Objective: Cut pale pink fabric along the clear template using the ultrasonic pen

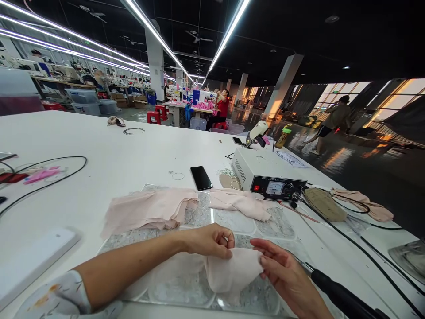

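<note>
A pale pink piece of thin fabric [234,270] is stretched between my two hands above a grey stone-patterned mat [181,288]. My left hand [210,241] pinches its upper edge between thumb and curled fingers. At the cloth's right edge, my right hand [282,268] grips it between thumb and fingertips. A black-handled tool [338,288] with a metal shaft lies right beside the right hand; whether that hand touches it is hidden. Beyond my hands, a stack of pale pink fabric pieces [149,208] lies on the mat's far left, and more pink fabric [239,201] on its far right.
Past the mat are a black phone [201,178] and a white control box [268,170] with a dial. Cables [352,248] run along the right. A white case [36,261] sits at left on the white table [83,141]. Other people work at sewing machines behind.
</note>
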Motion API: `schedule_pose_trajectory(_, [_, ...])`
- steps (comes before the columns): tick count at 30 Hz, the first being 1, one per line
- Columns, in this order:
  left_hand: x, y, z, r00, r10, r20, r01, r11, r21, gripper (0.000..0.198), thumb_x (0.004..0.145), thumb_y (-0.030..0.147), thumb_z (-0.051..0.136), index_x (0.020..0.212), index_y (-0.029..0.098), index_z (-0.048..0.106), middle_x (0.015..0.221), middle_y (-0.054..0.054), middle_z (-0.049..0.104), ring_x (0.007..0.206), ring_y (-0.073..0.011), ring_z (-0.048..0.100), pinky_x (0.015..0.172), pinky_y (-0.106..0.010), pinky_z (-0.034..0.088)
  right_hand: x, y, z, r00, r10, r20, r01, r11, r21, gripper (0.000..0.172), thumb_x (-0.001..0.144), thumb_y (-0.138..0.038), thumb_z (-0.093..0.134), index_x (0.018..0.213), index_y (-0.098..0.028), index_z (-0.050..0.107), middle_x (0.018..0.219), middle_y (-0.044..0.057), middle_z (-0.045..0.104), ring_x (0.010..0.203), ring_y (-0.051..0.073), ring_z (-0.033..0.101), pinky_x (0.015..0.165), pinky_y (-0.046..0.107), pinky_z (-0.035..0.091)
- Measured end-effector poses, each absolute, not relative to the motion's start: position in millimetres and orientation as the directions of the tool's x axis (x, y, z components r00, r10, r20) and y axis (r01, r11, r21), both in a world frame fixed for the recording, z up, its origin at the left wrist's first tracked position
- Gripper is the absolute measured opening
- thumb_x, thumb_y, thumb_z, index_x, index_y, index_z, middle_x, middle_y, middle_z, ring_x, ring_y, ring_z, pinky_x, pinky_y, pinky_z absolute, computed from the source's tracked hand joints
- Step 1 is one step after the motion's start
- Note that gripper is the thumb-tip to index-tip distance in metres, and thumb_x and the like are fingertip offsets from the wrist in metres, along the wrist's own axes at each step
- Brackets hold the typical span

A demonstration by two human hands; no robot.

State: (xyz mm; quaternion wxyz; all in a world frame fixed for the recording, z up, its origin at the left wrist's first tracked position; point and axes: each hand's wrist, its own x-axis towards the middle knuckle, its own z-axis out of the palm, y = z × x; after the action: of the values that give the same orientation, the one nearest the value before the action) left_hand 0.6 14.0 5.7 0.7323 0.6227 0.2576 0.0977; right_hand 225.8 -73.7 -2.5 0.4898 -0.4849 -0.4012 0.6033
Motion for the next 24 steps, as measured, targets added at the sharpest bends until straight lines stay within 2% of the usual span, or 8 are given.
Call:
schedule_pose_trajectory(3, [0.7,12.0,5.6,0.875,0.412,-0.254,0.166,0.237,0.957,0.054,0.058,0.047,0.089,0.094,0.017,0.062,0.069,0.006,0.060,0.059,-0.0089,0.051,0.055,-0.020,0.041,228.2,-69.0,-2.8,-0.035,0.983,-0.179,-0.126,-0.182,-0.975,0.036,0.059,-0.042,0.087,0.086,-0.020,0.078,0.073,0.006,0.068,0.056,0.014,0.055,0.053,0.028,0.047])
schedule_pose_trajectory(6, [-3.8,14.6,11.1,0.892,0.390,-0.229,0.135,0.256,0.957,0.056,0.056,0.057,0.088,0.088,0.017,0.066,0.072,0.004,0.061,0.063,-0.0097,0.054,0.058,-0.021,0.044,237.2,-66.4,6.9,-0.002,0.988,-0.152,-0.061,-0.152,-0.986,0.032,0.059,-0.042,0.087,0.079,-0.019,0.079,0.066,0.005,0.066,0.052,0.013,0.053,0.052,0.028,0.046])
schedule_pose_trajectory(10, [-19.6,23.1,23.3,0.901,0.387,-0.195,0.093,0.268,0.959,0.051,0.057,0.053,0.091,0.068,0.014,0.059,0.064,0.005,0.056,0.059,-0.0068,0.051,0.054,-0.017,0.041,243.3,-65.3,22.9,0.040,0.993,-0.115,-0.007,-0.115,-0.993,0.034,0.058,-0.048,0.087,0.076,-0.020,0.079,0.063,0.006,0.065,0.050,0.014,0.052,0.050,0.029,0.045])
schedule_pose_trajectory(13, [-30.1,26.6,28.4,0.909,0.372,-0.189,0.076,0.298,0.952,0.054,0.051,0.051,0.094,0.069,0.015,0.058,0.065,0.006,0.057,0.059,-0.0062,0.051,0.055,-0.016,0.042,236.2,-64.4,27.0,0.037,0.994,-0.104,0.025,-0.105,-0.994,0.035,0.058,-0.048,0.086,0.078,-0.021,0.079,0.065,0.006,0.065,0.051,0.014,0.052,0.053,0.031,0.047])
schedule_pose_trajectory(19, [-32.1,21.5,24.4,0.909,0.349,-0.228,0.112,0.323,0.940,0.058,0.046,0.050,0.096,0.084,0.016,0.067,0.075,0.003,0.066,0.065,-0.0106,0.059,0.061,-0.022,0.050,227.5,-52.7,29.2,0.004,0.997,-0.082,0.089,-0.082,-0.993,0.036,0.060,-0.049,0.084,0.082,-0.021,0.079,0.069,0.006,0.066,0.054,0.016,0.052,0.052,0.033,0.049])
schedule_pose_trajectory(24, [-32.6,22.8,37.5,0.907,0.383,-0.175,0.062,0.290,0.955,0.062,0.039,0.056,0.094,0.071,0.015,0.060,0.070,0.004,0.062,0.064,-0.0101,0.057,0.060,-0.021,0.048,236.8,-39.5,39.8,0.006,1.000,-0.023,0.218,-0.024,-0.976,0.038,0.053,-0.051,0.085,0.079,-0.023,0.080,0.070,0.009,0.067,0.053,0.018,0.054,0.049,0.033,0.051])
